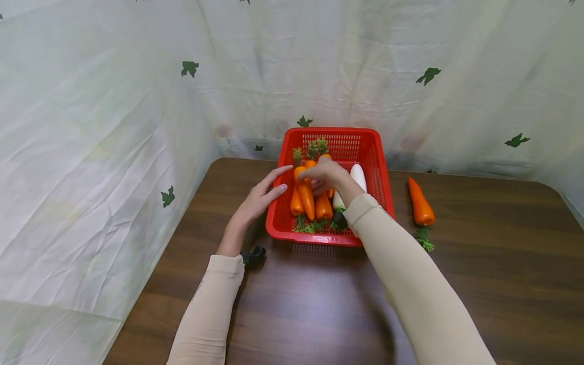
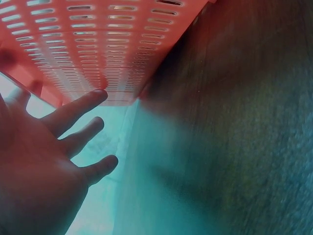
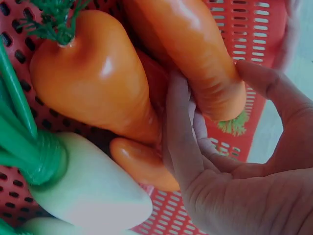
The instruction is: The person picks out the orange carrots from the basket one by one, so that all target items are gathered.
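A red plastic basket holds several orange carrots and white radishes. My right hand reaches into it and pinches an orange carrot between thumb and fingers; in the right wrist view that carrot lies between the thumb and the fingertips. Beside it are another carrot with green leaves and a white radish with a green top. At the basket's left rim is my left hand, its fingers spread. The left wrist view shows this hand beside the slotted basket wall.
A single carrot with green leaves lies on the brown wooden table, right of the basket. A pale curtain with dark green leaf shapes hangs behind the table and along its left side. A black band is at the left wrist.
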`<state>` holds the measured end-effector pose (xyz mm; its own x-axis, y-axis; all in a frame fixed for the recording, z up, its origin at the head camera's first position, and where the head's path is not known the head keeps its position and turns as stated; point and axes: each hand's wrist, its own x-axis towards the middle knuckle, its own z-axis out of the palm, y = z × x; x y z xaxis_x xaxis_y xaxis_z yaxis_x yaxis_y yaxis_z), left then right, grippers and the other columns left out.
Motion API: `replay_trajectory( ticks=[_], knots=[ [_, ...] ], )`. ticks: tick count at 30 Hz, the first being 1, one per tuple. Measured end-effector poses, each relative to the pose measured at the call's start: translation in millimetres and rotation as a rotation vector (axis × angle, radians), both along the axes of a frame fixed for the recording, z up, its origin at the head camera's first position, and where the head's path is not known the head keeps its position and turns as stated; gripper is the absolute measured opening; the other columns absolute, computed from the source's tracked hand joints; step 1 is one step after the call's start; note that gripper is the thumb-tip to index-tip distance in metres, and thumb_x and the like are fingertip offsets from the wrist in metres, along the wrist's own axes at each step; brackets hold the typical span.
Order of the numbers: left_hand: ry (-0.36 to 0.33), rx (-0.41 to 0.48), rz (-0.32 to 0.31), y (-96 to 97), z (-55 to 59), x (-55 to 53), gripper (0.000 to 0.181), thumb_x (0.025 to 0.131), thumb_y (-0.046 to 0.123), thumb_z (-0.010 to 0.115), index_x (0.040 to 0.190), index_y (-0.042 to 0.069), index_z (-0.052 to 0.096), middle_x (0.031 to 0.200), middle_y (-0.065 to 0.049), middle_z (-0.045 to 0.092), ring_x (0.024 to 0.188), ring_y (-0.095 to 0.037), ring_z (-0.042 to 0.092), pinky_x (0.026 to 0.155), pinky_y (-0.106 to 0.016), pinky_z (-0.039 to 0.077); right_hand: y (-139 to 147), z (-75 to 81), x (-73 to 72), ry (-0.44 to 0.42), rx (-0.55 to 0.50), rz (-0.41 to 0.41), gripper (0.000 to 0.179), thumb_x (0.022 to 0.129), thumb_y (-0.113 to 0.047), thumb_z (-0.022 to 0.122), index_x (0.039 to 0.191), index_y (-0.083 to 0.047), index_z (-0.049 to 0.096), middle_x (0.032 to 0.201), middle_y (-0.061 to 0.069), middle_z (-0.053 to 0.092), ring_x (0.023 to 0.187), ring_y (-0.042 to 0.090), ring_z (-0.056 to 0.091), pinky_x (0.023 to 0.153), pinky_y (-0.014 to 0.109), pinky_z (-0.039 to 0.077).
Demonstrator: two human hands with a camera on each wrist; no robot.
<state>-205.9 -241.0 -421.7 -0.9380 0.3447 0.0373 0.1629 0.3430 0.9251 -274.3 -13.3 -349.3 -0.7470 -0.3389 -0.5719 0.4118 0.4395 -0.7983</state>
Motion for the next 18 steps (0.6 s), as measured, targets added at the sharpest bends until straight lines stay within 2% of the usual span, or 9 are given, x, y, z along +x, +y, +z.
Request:
replay_trajectory(
  ticks=[2,4,9,13,16,18],
  knots=[
    [0.001,-0.001,-0.003,0.0,-0.4,-0.1,0.053,0.109,0.04,0.055,0.16,0.039,0.04,0.156,-0.007,0.047,0.112,-0.031,0.072,0.089,-0.044,0.064,3,1.8,-0.3,0.001,-0.002,-0.007,0.09,0.096,-0.02,0.076,0.16,0.001,0.016,0.14,0.023,0.051,0.123,0.038,0.064,0.107,0.048,0.056],
    [0.0,-0.001,-0.005,0.0,-0.3,0.1,0.053,0.109,0.039,0.055,0.16,0.039,0.04,0.156,-0.008,0.047,0.113,-0.031,0.072,0.089,-0.044,0.064,6,4.8,-0.8,0.017,0.006,-0.009,0.081,0.094,-0.021,0.078,0.154,0.003,0.029,0.13,0.021,0.057,0.112,0.034,0.069,0.106,0.048,0.057],
    [-0.001,-0.005,-0.007,0.7,1.1,0.0,0.054,0.109,0.039,0.055,0.161,0.037,0.04,0.156,-0.008,0.047,0.118,-0.032,0.07,0.091,-0.044,0.064,18,17.3,-0.1,0.075,0.006,0.005,0.043,0.092,-0.023,0.081,0.113,0.001,0.052,0.1,0.013,0.058,0.081,0.023,0.07,0.104,0.046,0.059],
    [0.0,-0.01,-0.004,1.2,1.4,-0.3,0.054,0.109,0.037,0.055,0.161,0.037,0.04,0.156,-0.009,0.047,0.116,-0.033,0.07,0.091,-0.045,0.064,32,28.3,3.1,0.12,-0.031,-0.012,0.035,0.091,-0.025,0.081,0.081,-0.006,0.054,0.085,0.008,0.056,0.075,0.022,0.063,0.104,0.048,0.058],
    [-0.005,-0.005,-0.003,1.1,0.2,-0.7,0.054,0.11,0.036,0.055,0.161,0.037,0.039,0.157,-0.011,0.046,0.115,-0.034,0.072,0.091,-0.044,0.064,43,32.1,5.3,0.148,-0.042,-0.02,0.034,0.092,-0.028,0.081,0.073,-0.009,0.061,0.079,0.006,0.059,0.076,0.022,0.063,0.104,0.049,0.058],
    [-0.009,0.002,-0.006,0.8,-0.8,-0.8,0.054,0.11,0.035,0.055,0.162,0.037,0.039,0.157,-0.012,0.046,0.114,-0.034,0.072,0.09,-0.045,0.064,50,33.7,7.6,0.163,-0.054,-0.012,0.029,0.093,-0.029,0.08,0.08,-0.007,0.068,0.079,0.005,0.062,0.077,0.021,0.066,0.104,0.05,0.058]
  ],
)
